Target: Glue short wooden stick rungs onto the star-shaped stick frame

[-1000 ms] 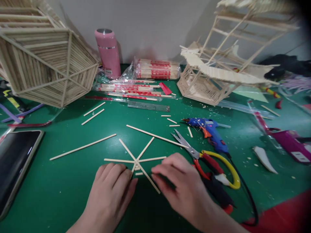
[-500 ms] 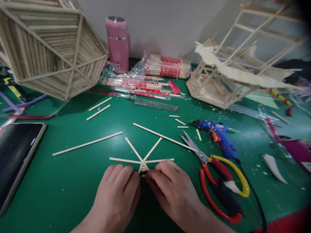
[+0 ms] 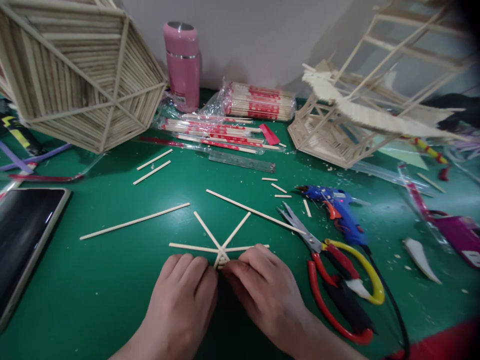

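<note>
A spoked frame of thin wooden sticks [image 3: 207, 229] lies flat on the green table, its spokes crossing at one point. Several short sticks [image 3: 222, 259] bridge the gap between the two near spokes. My left hand [image 3: 183, 295] is closed at the end of the near left spoke, fingers curled down. My right hand [image 3: 264, 292] pinches at the near right side, by the end of the lowest short stick, and its knuckles cover part of the right spoke. Both sets of fingertips are partly hidden.
Scissors [image 3: 315, 245] and a blue glue gun [image 3: 337, 205] lie to the right. Loose sticks [image 3: 138, 220] are scattered ahead. A phone [image 3: 30, 235] lies left. Behind stand a stick-built octagonal panel [image 3: 86, 75], a pink flask [image 3: 182, 70], packaged chopsticks [image 3: 258, 102] and a wooden model [image 3: 337, 115].
The lowest short stick has moved up against the others between the near spokes. Both hands stay almost in place, and the view has shifted slightly.
</note>
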Motion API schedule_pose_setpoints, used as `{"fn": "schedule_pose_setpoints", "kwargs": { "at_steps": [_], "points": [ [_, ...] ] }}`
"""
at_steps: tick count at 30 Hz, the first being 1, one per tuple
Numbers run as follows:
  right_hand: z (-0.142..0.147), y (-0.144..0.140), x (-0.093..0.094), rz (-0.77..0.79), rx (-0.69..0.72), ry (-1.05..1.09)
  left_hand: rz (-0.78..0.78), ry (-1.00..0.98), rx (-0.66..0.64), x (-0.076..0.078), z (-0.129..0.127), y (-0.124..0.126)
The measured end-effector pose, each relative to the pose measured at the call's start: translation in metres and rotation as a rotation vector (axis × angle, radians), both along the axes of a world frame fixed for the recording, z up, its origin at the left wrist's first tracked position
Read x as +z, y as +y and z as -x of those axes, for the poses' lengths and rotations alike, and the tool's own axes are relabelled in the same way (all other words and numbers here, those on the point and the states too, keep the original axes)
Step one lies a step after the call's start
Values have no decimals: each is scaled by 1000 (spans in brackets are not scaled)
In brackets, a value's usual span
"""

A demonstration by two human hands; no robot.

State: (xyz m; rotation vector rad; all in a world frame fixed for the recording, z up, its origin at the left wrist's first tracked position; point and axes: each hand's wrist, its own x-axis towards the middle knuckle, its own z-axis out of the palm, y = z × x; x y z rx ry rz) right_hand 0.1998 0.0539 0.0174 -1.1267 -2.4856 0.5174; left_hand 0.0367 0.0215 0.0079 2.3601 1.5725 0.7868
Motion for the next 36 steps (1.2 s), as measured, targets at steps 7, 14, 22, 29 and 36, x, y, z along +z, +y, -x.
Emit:
{"fn": "schedule_pose_setpoints", "kwargs": {
  "at_steps": [7,14,22,29,36],
  "points": [
    [0,-1,0,4,-5,12,-1,22,-5,0,0,1],
    [-2,-3,-4,-38,-16,56,3,35,-6,0,0,1],
    [-1,-2,-3,-31,-38,60,1,37,-5,0,0,1],
    [0,-1,-6,-9,-65,70,-16,60,0,-1,-1,0],
    [-5,-5,-6,57,-132,135,-43,102,57,-1,-2,3]
  ]
}}
